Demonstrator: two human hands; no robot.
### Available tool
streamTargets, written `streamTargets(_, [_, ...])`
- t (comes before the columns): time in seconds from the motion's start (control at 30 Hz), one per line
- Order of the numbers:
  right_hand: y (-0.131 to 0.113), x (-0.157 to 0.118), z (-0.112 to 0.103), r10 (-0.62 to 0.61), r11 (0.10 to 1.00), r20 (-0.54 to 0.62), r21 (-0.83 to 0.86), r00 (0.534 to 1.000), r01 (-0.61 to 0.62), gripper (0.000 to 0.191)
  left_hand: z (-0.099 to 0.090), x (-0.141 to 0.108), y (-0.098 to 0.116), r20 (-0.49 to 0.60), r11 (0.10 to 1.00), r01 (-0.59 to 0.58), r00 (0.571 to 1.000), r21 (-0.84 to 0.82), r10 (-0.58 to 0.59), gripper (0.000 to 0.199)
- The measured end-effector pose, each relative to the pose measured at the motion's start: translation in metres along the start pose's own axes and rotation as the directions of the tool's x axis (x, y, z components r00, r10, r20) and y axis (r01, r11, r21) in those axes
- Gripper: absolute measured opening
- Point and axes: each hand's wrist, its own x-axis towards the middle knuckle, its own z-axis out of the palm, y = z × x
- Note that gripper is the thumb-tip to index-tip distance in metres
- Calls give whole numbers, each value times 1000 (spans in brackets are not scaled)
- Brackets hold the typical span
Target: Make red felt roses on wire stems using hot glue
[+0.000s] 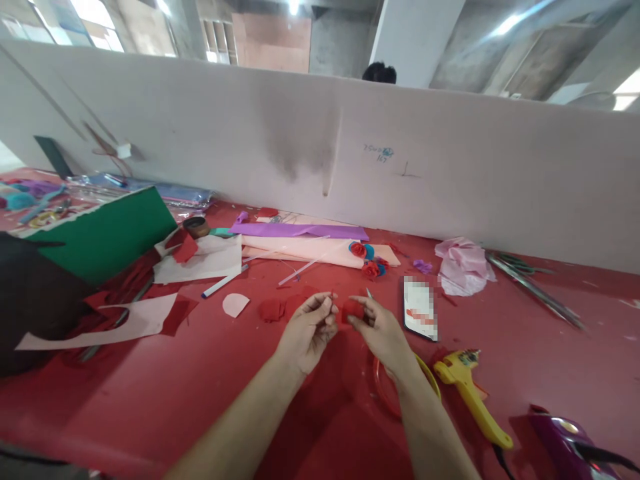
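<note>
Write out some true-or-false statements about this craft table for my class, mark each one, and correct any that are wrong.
1. The bare right hand holds a rounded, bright red piece. True.
2. The pair of red-and-blue flowers is in the bare left hand. False: they lie beyond it, out of its grasp.
3. The yellow plastic glue gun lies to the right of the flat, black-edged phone. True.
4. The crumpled pale pink sheet lies to the left of the phone. False: it lies to the right.
5. The long purple strip is rolled into a ball. False: it lies stretched out.
6. The tabletop is red. True.
</note>
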Motion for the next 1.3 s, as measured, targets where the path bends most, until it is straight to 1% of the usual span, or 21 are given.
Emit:
streamTargets(0.03, [4,1,1,-8,995,27,-103,1000,10,38,-2,2,1,0,998,47,999,-32,-47,10])
streamTargets(0.07, [7,1,4,-15,985,39,-169,999,21,39,-3,3,2,-5,995,85,996,-56,-86,8])
streamTargets(0.13, [10,-1,9,-36,976,34,-214,999,42,39,-5,5,2,-23,987,141,989,-82,-143,3])
streamTargets(0.17, [10,-1,11,-57,970,26,-234,998,61,39,-5,6,2,-33,984,158,986,-87,-162,5])
streamTargets(0.3, [5,0,11,-158,944,-41,-300,987,138,33,-5,9,1,-57,984,173,983,-47,-175,13])
streamTargets(0.4, [-6,-3,7,-198,935,-72,-314,978,166,30,-6,10,0,-59,987,163,985,13,-162,9])
streamTargets(0.47, [-15,-12,5,-197,935,-75,-316,978,164,26,-6,9,0,-52,984,176,983,38,-174,4])
streamTargets(0.53, [-23,-27,0,-200,929,-82,-331,976,163,22,-7,8,0,-43,979,195,980,57,-193,3])
streamTargets(0.63, [-23,-55,-19,-239,892,-108,-417,965,174,20,-8,9,0,-53,979,176,984,99,-172,8])
streamTargets(0.7, [-13,-74,-41,-210,834,-174,-546,962,83,21,-9,11,-1,-61,970,214,976,112,-208,13])
streamTargets(0.73, [-6,-83,-54,-179,780,-226,-626,958,-1,23,-9,11,-2,-70,967,225,974,119,-218,15])
streamTargets(0.77, [2,-92,-67,-141,705,-279,-702,950,-101,25,-9,10,-3,-78,963,236,971,130,-227,17])
streamTargets(0.83, [21,-104,-90,-27,547,-337,-792,941,-269,28,-8,8,-5,-94,961,234,970,146,-222,21])
streamTargets(0.9, [41,-109,-106,76,437,-343,-833,936,-340,27,-6,7,-6,-107,964,222,972,149,-207,25])
streamTargets(0.93, [49,-109,-110,115,413,-327,-843,938,-345,27,-4,6,-6,-114,966,215,973,145,-200,26])
streamTargets(0.97, [57,-108,-112,141,413,-316,-842,938,-346,29,-3,6,-6,-121,969,202,975,139,-186,27])
streamTargets(1.07, [74,-102,-110,185,455,-278,-826,943,-333,32,-2,7,-4,-124,978,165,981,124,-150,27])
streamTargets(1.17, [79,-97,-108,207,481,-311,-793,927,-374,32,-4,8,-3,-136,975,177,978,136,-159,24])
streamTargets(1.23, [77,-96,-110,185,509,-352,-765,918,-395,36,-7,8,-3,-153,968,198,973,152,-174,21])
streamTargets(1.3, [73,-98,-115,123,548,-400,-735,908,-398,41,-9,9,-4,-162,965,201,971,169,-174,18])
